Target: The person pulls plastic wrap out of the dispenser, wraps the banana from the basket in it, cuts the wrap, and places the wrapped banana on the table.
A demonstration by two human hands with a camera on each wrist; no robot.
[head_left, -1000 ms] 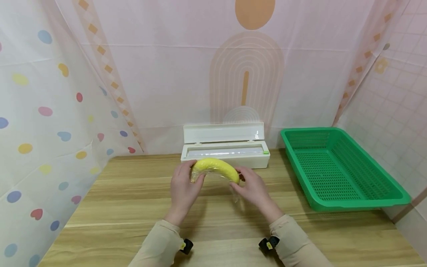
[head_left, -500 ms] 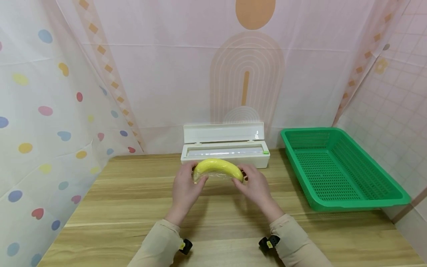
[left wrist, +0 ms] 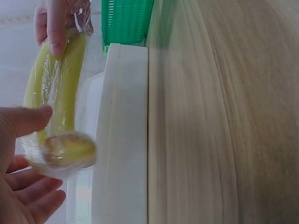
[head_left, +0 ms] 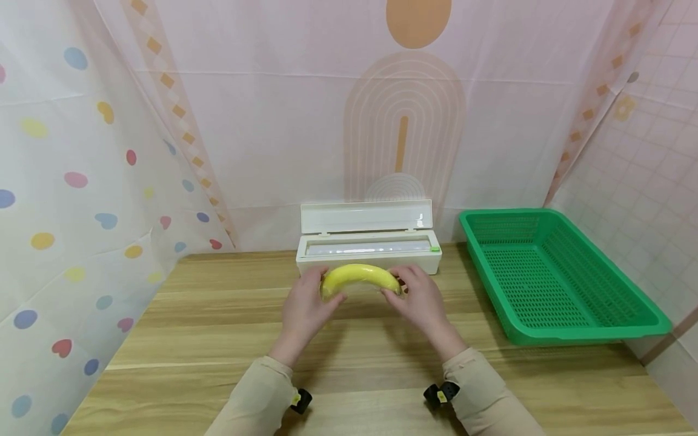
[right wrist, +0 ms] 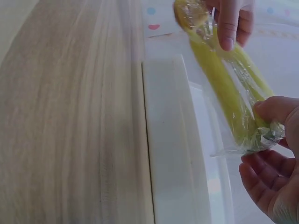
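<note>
A yellow banana [head_left: 360, 274] is held up in front of the white box, arched with its ends down. Clear cling film [right wrist: 240, 100] wraps around it, wrinkled and shiny in both wrist views. My left hand [head_left: 307, 307] grips the left end, thumb on the near side. At the other end my right hand [head_left: 421, 303] pinches the banana between thumb and fingers. In the right wrist view, bunched film [right wrist: 264, 140] gathers beside the right thumb. The left wrist view shows the banana's browned tip [left wrist: 70, 150], also under film, slightly blurred.
Behind the banana stands a white cling film box [head_left: 371, 263], lid raised, a film roll [head_left: 371, 247] inside and a small green slider [head_left: 434, 249] at its right. A green plastic basket [head_left: 589, 333] sits to the right on the wooden table [head_left: 218, 339]. Patterned curtains hang behind.
Both hands have shifted a little to the right and the banana's top sits slightly lower. The loose film hanging below the right end a second ago no longer shows in the head view.
</note>
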